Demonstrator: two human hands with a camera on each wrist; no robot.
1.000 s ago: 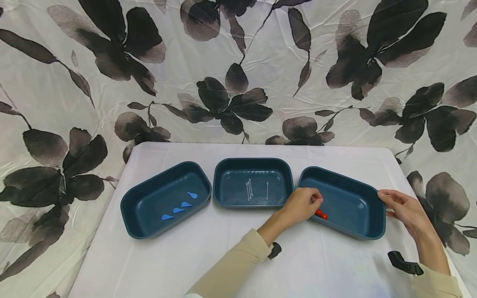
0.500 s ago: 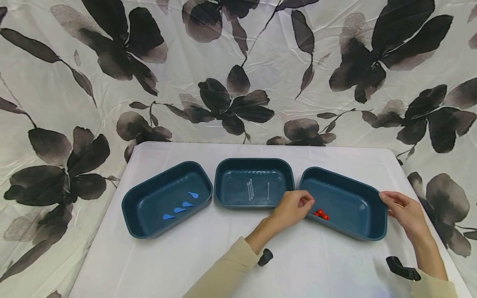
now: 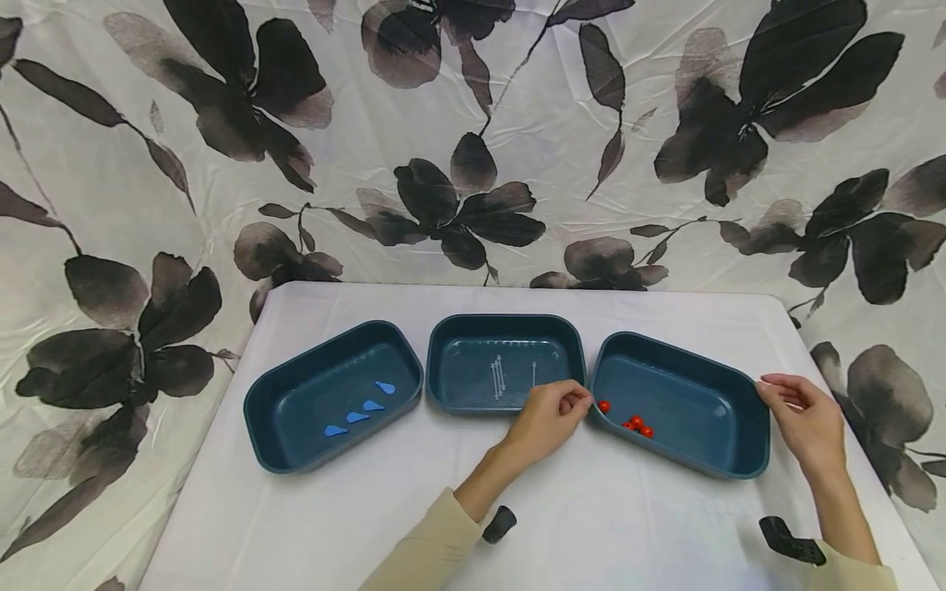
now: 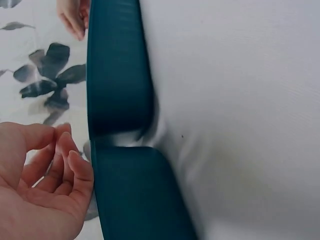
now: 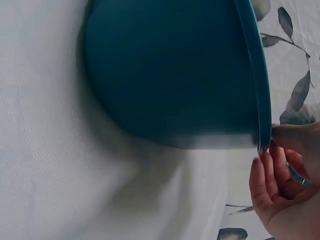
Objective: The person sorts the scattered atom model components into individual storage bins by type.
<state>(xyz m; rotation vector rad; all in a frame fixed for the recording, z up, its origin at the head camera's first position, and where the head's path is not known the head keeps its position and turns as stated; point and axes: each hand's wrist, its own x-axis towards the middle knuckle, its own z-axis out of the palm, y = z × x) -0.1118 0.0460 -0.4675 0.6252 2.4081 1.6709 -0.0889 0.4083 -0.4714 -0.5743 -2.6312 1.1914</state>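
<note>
My left hand (image 3: 550, 419) is at the front corner where the middle tray (image 3: 473, 408) and the right tray (image 3: 691, 460) meet. In the left wrist view its thumb and index fingertips come together beside the rim, other fingers curled, with nothing seen between them. Close to those fingertips, inside the right tray, lies a small red round piece (image 3: 604, 406). Several more red pieces (image 3: 637, 422) sit bunched along its front wall. My right hand (image 5: 290, 175) pinches the rim at the right tray's outer end, thumb on one side and fingers on the other.
Several thin white sticks (image 3: 498, 377) lie in the middle tray. The left tray (image 3: 259, 427), angled, holds a row of blue teardrop pieces (image 3: 358, 417). All the trays stand on a white-covered table (image 3: 591, 525). A flower-printed cloth (image 3: 443, 98) hangs behind.
My left hand has moved left and toward me, off the right tray's near end, baring more red pieces, including one by the corner. My right hand stays at the rim.
</note>
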